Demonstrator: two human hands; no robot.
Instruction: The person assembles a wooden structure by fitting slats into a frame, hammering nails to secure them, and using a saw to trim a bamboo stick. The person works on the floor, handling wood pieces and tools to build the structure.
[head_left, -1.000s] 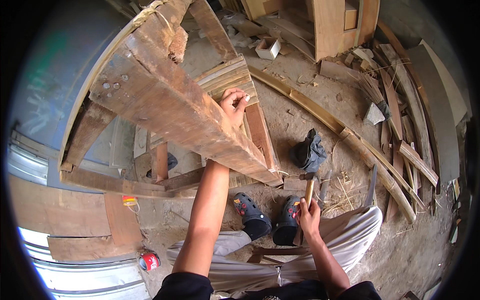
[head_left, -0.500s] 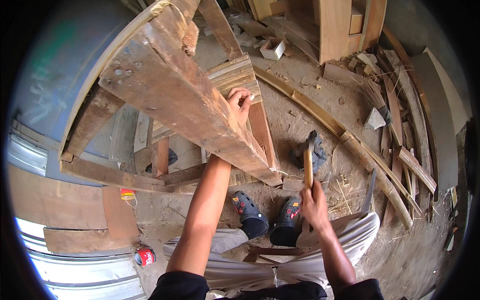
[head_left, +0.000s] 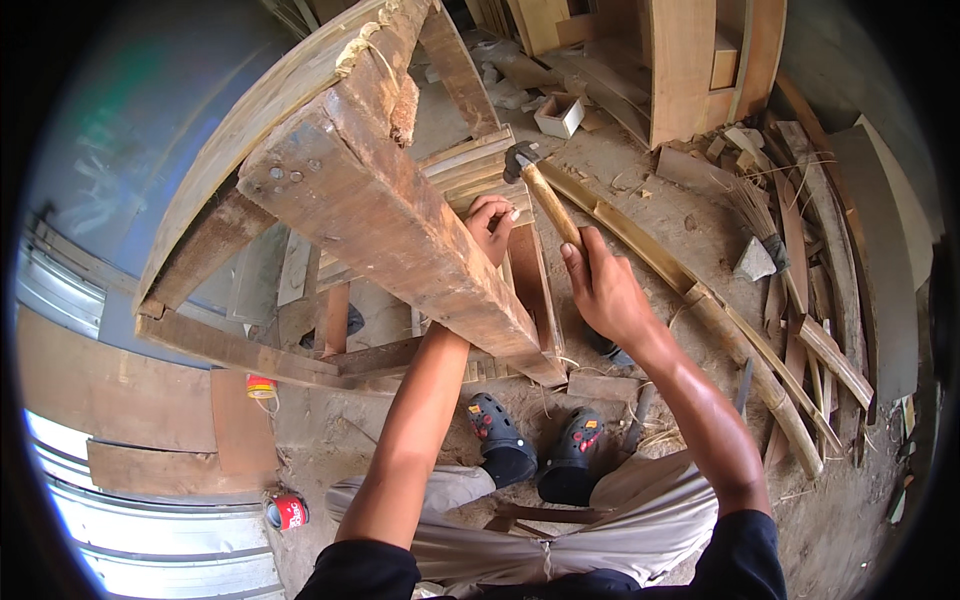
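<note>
A wooden frame with a thick, worn beam (head_left: 385, 235) stands before me. My left forearm passes behind the beam, and my left hand (head_left: 489, 226) comes out beyond it, fingers pinched at the edge of the wooden slats (head_left: 470, 160). A small pale spot shows at its fingertips; what they hold, if anything, is too small to name. My right hand (head_left: 612, 295) is wrapped round the wooden handle of a hammer (head_left: 552, 205). The hammer's dark head is raised near the slats, just beyond my left hand, and I see no contact between them.
Long split bamboo (head_left: 735, 320) curves along the floor at the right, beside a pile of scrap wood (head_left: 800, 210). A small white box (head_left: 560, 115) sits farther back. At the left are a red can (head_left: 287, 510) and a yellow-red can (head_left: 261, 387). My feet are below the beam.
My right hand has lifted the hammer from low near my knee, up and leftward toward my left hand. The left hand stays pinched by the slats. The view has shifted slightly.
</note>
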